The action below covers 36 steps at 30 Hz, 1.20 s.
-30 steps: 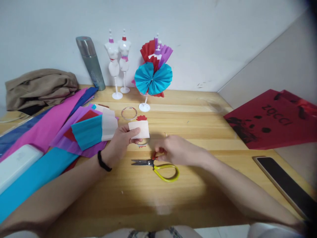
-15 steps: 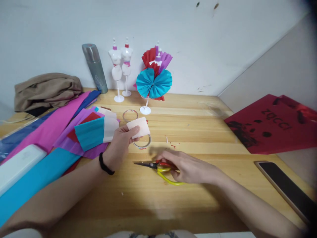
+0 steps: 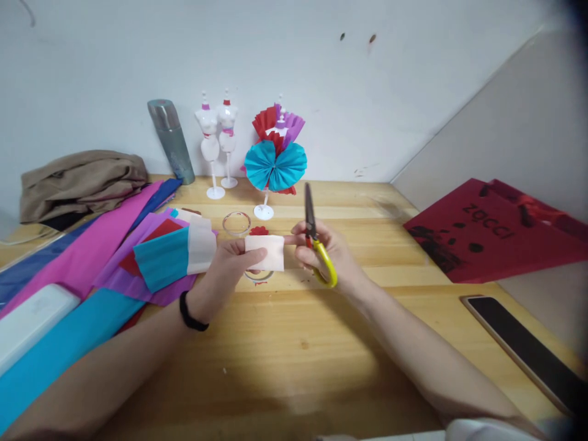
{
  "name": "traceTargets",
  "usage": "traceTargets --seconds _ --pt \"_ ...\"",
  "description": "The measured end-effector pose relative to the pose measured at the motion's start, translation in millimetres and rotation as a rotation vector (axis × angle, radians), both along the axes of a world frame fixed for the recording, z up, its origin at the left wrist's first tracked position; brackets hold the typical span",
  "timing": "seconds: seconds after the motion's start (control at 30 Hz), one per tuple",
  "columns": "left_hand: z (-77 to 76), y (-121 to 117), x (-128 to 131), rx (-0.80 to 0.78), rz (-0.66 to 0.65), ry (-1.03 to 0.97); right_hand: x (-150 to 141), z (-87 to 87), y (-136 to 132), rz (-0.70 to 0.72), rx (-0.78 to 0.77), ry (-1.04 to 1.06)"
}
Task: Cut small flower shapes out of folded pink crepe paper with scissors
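Observation:
Between thumb and fingers, my left hand (image 3: 234,264) pinches a small pale pink paper piece (image 3: 271,252) above the table. My right hand (image 3: 333,248) holds a pair of scissors (image 3: 311,223) with red and yellow handles, their dark blades closed and pointing up. A finger of that hand reaches to the paper's right edge. Behind the paper lies a red scalloped paper shape (image 3: 259,231). One tape roll (image 3: 236,223) rests just beyond, and a second roll (image 3: 260,275) is partly hidden under the left hand and paper.
Crepe paper sheets (image 3: 160,257) in several colours are piled at left beside a white case (image 3: 37,327). Mini dress forms (image 3: 210,147), one wearing a blue paper fan (image 3: 275,165), stand behind with a flask (image 3: 172,144). A red bag (image 3: 496,233) and a phone (image 3: 519,349) are right.
My right hand has risen toward the paper, turning the scissors from pointing left to pointing up. The paper has come lower and more level, and the view has shifted slightly.

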State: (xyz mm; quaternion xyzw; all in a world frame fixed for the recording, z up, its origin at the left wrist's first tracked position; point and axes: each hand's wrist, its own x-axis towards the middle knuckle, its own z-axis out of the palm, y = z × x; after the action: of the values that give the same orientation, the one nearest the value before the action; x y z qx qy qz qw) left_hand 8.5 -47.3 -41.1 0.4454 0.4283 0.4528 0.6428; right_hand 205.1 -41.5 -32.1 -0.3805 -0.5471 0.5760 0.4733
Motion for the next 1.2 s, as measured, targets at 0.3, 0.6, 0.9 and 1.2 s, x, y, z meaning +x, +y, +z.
traceTargets --seconds 0.3,0.6,0.9,1.2 --pt "-0.7 4.5 0.2 0.034 -0.078 0.059 -25.1 -2.1 11.6 -0.123 0.033 -0.038" --pt "0.5 10.6 -4.2 -0.066 -0.191 0.02 -19.3 -3.0 13.2 -0.082 -0.011 -0.015" --pt "-7.8 13.9 -6.3 -0.011 -0.171 0.04 -18.6 -5.1 12.9 -0.075 -0.017 -0.046" --pt "3.2 10.1 -7.1 -0.017 -0.255 0.032 -19.5 -2.4 11.5 -0.09 -0.017 -0.049"
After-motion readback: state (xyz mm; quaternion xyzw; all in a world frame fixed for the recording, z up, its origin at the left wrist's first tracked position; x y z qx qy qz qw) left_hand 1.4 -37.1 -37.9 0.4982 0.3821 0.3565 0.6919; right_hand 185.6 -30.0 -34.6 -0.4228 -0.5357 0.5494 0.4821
